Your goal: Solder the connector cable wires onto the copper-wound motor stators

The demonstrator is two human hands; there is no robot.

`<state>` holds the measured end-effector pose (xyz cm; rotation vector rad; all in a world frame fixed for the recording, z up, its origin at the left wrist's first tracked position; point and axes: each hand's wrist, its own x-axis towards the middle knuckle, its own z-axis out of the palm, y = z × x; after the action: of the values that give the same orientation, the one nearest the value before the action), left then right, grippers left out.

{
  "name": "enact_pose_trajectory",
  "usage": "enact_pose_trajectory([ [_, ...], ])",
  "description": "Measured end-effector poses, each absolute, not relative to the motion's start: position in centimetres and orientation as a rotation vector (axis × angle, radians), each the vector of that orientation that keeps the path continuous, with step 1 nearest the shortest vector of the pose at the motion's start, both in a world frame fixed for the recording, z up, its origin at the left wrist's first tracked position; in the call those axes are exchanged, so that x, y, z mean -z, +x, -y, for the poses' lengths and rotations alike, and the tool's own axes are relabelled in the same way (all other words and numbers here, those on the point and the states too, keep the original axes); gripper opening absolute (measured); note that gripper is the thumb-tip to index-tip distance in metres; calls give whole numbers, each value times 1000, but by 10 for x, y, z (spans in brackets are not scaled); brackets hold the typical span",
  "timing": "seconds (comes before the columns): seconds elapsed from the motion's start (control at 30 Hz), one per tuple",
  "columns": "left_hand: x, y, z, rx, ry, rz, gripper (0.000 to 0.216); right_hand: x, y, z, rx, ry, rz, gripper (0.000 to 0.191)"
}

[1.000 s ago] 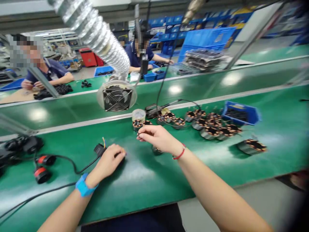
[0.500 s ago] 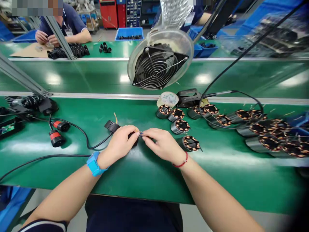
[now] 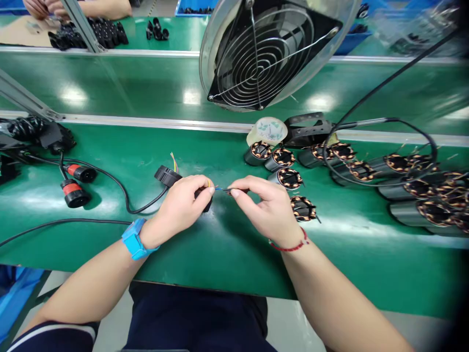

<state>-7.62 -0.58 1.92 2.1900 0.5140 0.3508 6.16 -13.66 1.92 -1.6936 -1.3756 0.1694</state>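
Observation:
In the head view a thin blue wire stretches between my two hands over the bench. My left hand is closed in a pinch on its left end, with a bit of yellow wire at the fingertips. A black part shows below those fingers, mostly hidden by them. My right hand pinches the wire's right end, where a dark piece shows between thumb and forefinger. Left of my left hand lies a round black cap with thin coloured wires sticking up, joined to a black cable.
Several motor stators with copper windings stand to the right. A tape roll sits behind them, under a fan with a wire grille. Black and red connectors lie at left. Another person's arm rests on the far bench.
My hands have moved apart, the right one drawing rightward, so more blue wire shows between them. The camera view has shifted downward and closer to the bench.

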Motion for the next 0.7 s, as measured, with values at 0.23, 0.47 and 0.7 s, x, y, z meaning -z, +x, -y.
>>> enact_pose_trajectory([
  [0.23,-22,-75,7,-341,2212,-512,17,-19,61,136,-98,-1715,1412,15],
  [0.47,-18,-74,8,-345,2285,-459,16,-11,59,133,-199,-1710,1517,14],
  [0.7,-20,-74,6,-325,2171,-486,18,-16,73,136,-429,-1797,1401,9],
])
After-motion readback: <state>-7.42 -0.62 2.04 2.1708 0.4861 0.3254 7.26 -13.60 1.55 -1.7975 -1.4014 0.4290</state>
